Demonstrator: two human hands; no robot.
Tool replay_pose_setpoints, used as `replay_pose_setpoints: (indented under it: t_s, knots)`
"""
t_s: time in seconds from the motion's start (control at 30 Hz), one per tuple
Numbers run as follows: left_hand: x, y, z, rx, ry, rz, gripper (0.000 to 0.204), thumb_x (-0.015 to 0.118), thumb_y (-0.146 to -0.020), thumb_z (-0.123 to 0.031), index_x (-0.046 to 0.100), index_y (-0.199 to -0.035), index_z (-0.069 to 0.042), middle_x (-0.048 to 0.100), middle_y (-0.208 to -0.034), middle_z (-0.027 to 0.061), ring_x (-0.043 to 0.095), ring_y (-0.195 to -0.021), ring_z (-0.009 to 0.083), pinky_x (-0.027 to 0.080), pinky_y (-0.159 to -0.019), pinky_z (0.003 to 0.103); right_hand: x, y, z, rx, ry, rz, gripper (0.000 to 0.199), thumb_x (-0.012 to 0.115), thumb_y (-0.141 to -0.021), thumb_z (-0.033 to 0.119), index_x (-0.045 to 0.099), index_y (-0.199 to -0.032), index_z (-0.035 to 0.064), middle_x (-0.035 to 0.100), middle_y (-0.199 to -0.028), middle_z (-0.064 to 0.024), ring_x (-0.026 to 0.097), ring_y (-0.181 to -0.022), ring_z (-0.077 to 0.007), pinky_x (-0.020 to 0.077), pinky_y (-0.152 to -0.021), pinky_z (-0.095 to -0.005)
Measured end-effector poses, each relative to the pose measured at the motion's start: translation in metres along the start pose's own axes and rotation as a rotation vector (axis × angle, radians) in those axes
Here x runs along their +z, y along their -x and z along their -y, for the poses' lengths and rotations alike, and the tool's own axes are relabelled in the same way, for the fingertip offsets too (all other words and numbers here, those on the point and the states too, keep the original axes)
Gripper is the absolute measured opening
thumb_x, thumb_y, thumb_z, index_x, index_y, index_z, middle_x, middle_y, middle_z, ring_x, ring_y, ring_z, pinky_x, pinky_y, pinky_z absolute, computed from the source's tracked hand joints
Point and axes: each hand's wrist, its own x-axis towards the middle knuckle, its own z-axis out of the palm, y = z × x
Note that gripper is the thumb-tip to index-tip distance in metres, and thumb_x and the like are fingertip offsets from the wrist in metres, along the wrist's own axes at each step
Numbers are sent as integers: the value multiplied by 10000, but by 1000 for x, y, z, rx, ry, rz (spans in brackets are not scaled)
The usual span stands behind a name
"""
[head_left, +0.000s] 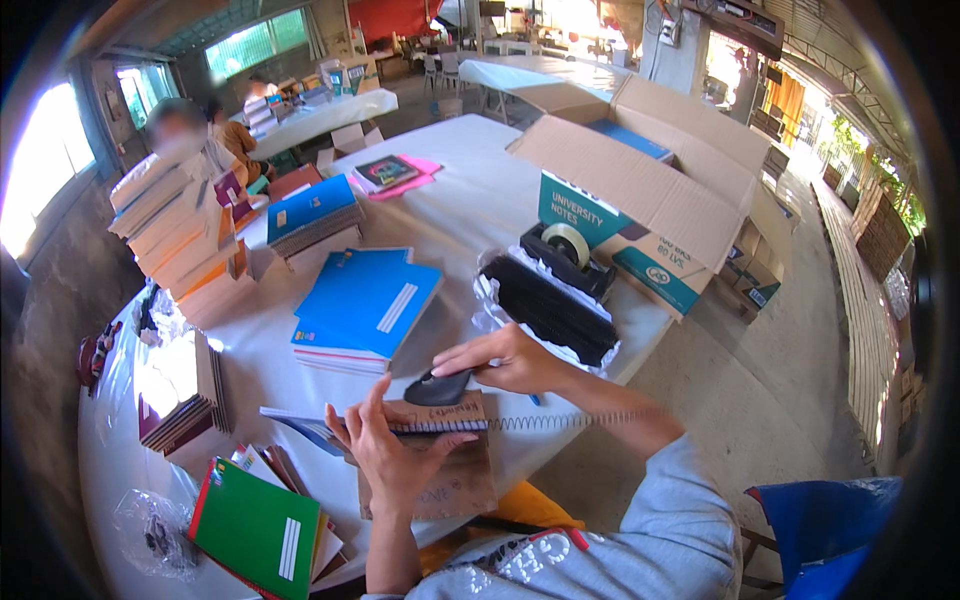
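Note:
My left hand (385, 450) holds a notebook (300, 425) on its edge at the near side of the table, with its thumb and fingers along the bound edge. A thin wire coil (560, 422) runs through that edge and sticks out far to the right, passing by my right forearm. My right hand (505, 360) grips a dark rounded object (440, 387) just beyond the bound edge; its kind I cannot make out. Beneath the notebook lies a brown cardboard piece (440, 485) with handwriting on it.
Blue notebooks (365, 300) are stacked ahead. A black mass of coils (550, 305) and a tape dispenser (565, 245) stand by an open carton (640, 225). Green notebooks (255, 530) lie near left; a tall paper stack (185, 225) stands far left. People sit farther back.

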Motion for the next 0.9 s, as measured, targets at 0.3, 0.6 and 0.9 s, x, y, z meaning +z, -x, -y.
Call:
replay_pose_setpoints:
  t_s: [0.3, 0.6, 0.9]
  knots:
    - [-16, -23, 43, -51, -249, -83, 616, 836, -385, -544, 564, -720, -104, 512, -986, 90, 436, -1100, 295, 71, -1009, 626, 15, -7, -2, -139, -559, 103, 371, 621, -685, -74, 667, -1043, 14, 660, -1058, -133, 623, -1013, -213, 457, -910, -278]
    - [-23, -16, 55, 7, -254, -106, 594, 828, -395, -495, 509, -633, -55, 452, -911, 92, 441, -1013, 312, 213, -920, 608, 24, -31, 27, -197, -204, 204, 405, 585, -611, -146, 711, -943, 48, 689, -949, -129, 666, -906, -222, 506, -808, -274]
    - [-24, -23, 50, -49, -258, -76, 655, 789, -396, -633, 552, -666, -86, 476, -939, 73, 426, -1019, 282, 205, -935, 622, 30, -44, -8, -4, 81, 72, 399, 595, -595, -154, 716, -920, 44, 690, -936, -134, 667, -895, -205, 515, -820, -306]
